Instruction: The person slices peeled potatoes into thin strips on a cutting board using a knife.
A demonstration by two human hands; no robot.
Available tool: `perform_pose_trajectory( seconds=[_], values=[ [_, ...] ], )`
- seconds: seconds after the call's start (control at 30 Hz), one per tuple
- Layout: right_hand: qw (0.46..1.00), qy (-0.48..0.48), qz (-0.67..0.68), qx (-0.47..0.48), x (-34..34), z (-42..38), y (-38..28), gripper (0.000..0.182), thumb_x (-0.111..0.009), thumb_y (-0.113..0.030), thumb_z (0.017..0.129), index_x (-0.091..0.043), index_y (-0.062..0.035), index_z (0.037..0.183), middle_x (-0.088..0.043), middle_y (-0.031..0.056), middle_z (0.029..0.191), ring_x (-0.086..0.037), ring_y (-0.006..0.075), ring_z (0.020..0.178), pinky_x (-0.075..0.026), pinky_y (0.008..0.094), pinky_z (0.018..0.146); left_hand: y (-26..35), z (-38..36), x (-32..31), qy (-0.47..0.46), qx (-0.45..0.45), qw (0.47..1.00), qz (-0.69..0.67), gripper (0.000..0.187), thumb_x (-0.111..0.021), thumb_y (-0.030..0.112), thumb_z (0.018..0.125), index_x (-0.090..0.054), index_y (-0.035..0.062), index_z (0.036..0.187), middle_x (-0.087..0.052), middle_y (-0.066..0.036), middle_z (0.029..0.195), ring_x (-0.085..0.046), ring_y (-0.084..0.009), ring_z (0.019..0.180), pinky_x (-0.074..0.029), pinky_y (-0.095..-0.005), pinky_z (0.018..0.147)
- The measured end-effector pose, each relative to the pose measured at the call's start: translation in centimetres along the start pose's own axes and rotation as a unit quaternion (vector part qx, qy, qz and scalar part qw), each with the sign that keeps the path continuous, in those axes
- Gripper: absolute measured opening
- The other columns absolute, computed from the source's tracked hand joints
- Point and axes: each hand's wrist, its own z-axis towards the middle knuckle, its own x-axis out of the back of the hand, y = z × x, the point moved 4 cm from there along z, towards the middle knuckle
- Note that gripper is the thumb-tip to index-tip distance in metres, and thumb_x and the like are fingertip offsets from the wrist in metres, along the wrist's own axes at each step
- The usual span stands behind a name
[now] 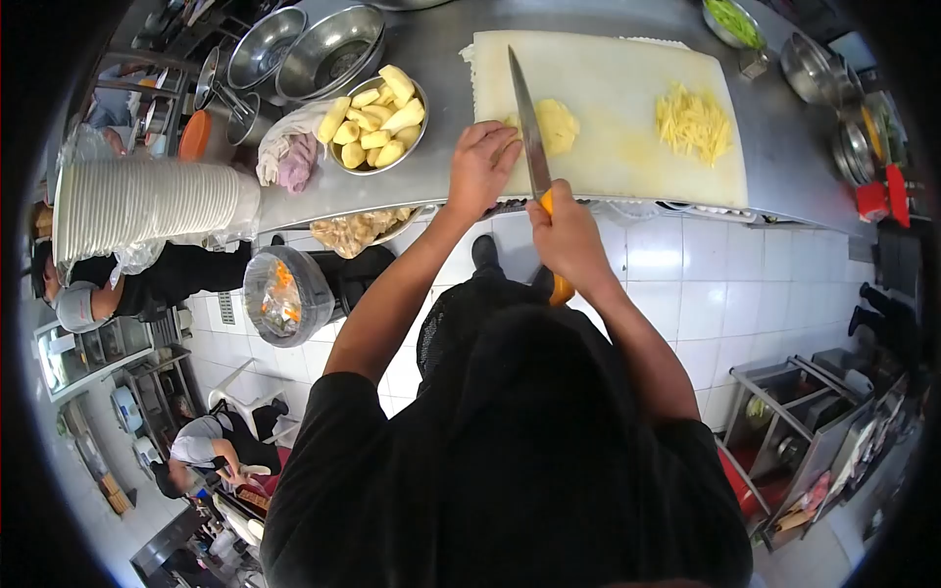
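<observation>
My right hand (567, 233) is wrapped round the orange handle of a long knife (528, 122), whose blade points away across the white cutting board (618, 69). Just left of the blade, my left hand (483, 167) has its fingers bent together at the board's near edge, over a pale yellow piece mostly hidden by them. Thin yellow slices (558, 127) lie flat right of the blade. A heap of yellow strips (694, 122) is on the board's right part. Left of the board, a metal bowl (423, 125) holds several peeled yellow pieces (375, 120).
Empty metal bowls (331, 54), a cloth (291, 147) and stacked white containers (147, 206) stand left on the steel counter (441, 59). A lined bin (287, 294) is below. Two people work at far left. A bowl of greens (733, 24) is back right.
</observation>
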Motion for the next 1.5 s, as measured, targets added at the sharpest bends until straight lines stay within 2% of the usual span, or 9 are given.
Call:
perform_pose_trajectory(
  seconds=[0.07, 0.27, 0.47, 0.57, 0.77, 0.87, 1.17, 1.37, 1.5],
  values=[
    [0.999, 0.017, 0.032, 0.001, 0.9, -0.3, -0.3, 0.03, -0.061, -0.023, 0.095, -0.046, -0.0004, 0.107, -0.064, 0.0326, 0.085, -0.062, 0.0526, 0.087, -0.047, 0.0582, 0.077, 0.9, -0.2, 0.6, 0.008, -0.009, 1.0, 0.011, 0.042, -0.087, 0.023, 0.072, -0.074, 0.0065, 0.108, -0.063, -0.012, 0.121, -0.058, -0.0322, 0.108, -0.053, -0.0391, 0.085],
    [0.995, 0.054, 0.075, -0.041, 5.1, -0.7, 3.6, 0.027, -0.06, -0.021, 0.095, -0.048, 0.0004, 0.106, -0.064, 0.0314, 0.082, -0.062, 0.0523, 0.086, -0.048, 0.0548, 0.073, 4.3, 1.6, 1.0, -0.031, -0.06, 0.991, 0.118, 0.105, -0.091, 0.05, 0.056, -0.049, 0.0011, 0.139, -0.05, -0.02, 0.139, -0.049, -0.0374, 0.126, -0.038, -0.0503, 0.107],
    [0.987, 0.036, 0.086, -0.135, 7.6, -2.9, 5.3, 0.025, -0.06, -0.021, 0.096, -0.048, -0.0003, 0.104, -0.064, 0.0287, 0.075, -0.063, 0.05, 0.076, -0.049, 0.0525, 0.066, 3.9, 5.6, -2.2, -0.18, -0.076, 0.978, 0.076, 0.121, -0.091, 0.056, 0.054, -0.038, -0.0029, 0.146, -0.045, -0.023, 0.145, -0.041, -0.039, 0.136, -0.028, -0.0508, 0.116],
    [0.995, 0.051, 0.042, -0.08, 6.8, -3.4, 7.7, 0.025, -0.061, -0.02, 0.096, -0.048, 0.0003, 0.101, -0.064, 0.0291, 0.073, -0.063, 0.0508, 0.074, -0.049, 0.0542, 0.066, 3.2, 6.4, -3.3, -0.267, -0.002, 0.962, 0.049, 0.116, -0.091, 0.052, 0.057, -0.039, -0.0042, 0.145, -0.049, -0.024, 0.142, -0.039, -0.0385, 0.138, -0.033, -0.0453, 0.115],
    [0.996, 0.046, -0.073, -0.022, 6.7, -4.4, 7.2, 0.025, -0.061, -0.018, 0.094, -0.047, 0.002, 0.101, -0.065, 0.0311, 0.075, -0.064, 0.0511, 0.076, -0.051, 0.0572, 0.07, 2.5, 6.2, -3.3, -0.258, -0.055, 0.965, 0.002, 0.099, -0.088, 0.041, 0.07, -0.04, 0.0005, 0.146, -0.053, -0.021, 0.139, -0.05, -0.0371, 0.129, -0.04, -0.0425, 0.11],
    [0.994, 0.031, -0.104, -0.015, 6.7, -4.6, 6.7, 0.026, -0.061, -0.018, 0.093, -0.047, 0.002, 0.103, -0.065, 0.0311, 0.075, -0.065, 0.0506, 0.075, -0.052, 0.0571, 0.071, 4.2, 5.9, -2.6, -0.171, -0.123, 0.976, 0.059, 0.089, -0.086, 0.039, 0.072, -0.046, 0.0033, 0.143, -0.055, -0.02, 0.136, -0.052, -0.0361, 0.126, -0.043, -0.0437, 0.107],
    [0.992, -0.02, -0.115, -0.037, 4.8, -5.7, 6.2, 0.024, -0.058, -0.017, 0.094, -0.046, 0.0011, 0.106, -0.065, 0.0316, 0.078, -0.064, 0.0521, 0.08, -0.05, 0.0589, 0.076, 3.6, 4.9, -3.8, -0.199, -0.117, 0.972, 0.049, 0.069, -0.077, 0.032, 0.083, -0.051, 0.0, 0.137, -0.053, -0.022, 0.138, -0.049, -0.038, 0.129, -0.039, -0.0427, 0.111],
    [0.997, 0.016, -0.067, -0.027, 6.5, -7.0, 4.7, 0.039, -0.056, -0.012, 0.095, -0.043, 0.0006, 0.129, -0.067, 0.0311, 0.087, -0.064, 0.0506, 0.088, -0.049, 0.0568, 0.08, 5.0, 4.5, -2.6, -0.163, -0.179, 0.963, 0.117, 0.066, -0.072, 0.036, 0.085, -0.051, 0.0042, 0.139, -0.046, -0.019, 0.144, -0.039, -0.0353, 0.138, -0.025, -0.0546, 0.119],
    [0.998, 0.019, -0.058, -0.029, 7.0, -7.5, 4.4, 0.051, -0.057, -0.011, 0.094, -0.039, -0.0035, 0.141, -0.067, 0.0299, 0.088, -0.064, 0.0497, 0.087, -0.05, 0.0543, 0.078, 5.6, 4.2, -2.5, -0.176, -0.192, 0.961, 0.091, 0.061, -0.071, 0.035, 0.087, -0.053, 0.0059, 0.138, -0.047, -0.019, 0.144, -0.04, -0.0377, 0.138, -0.025, -0.0563, 0.118]
  ],
)
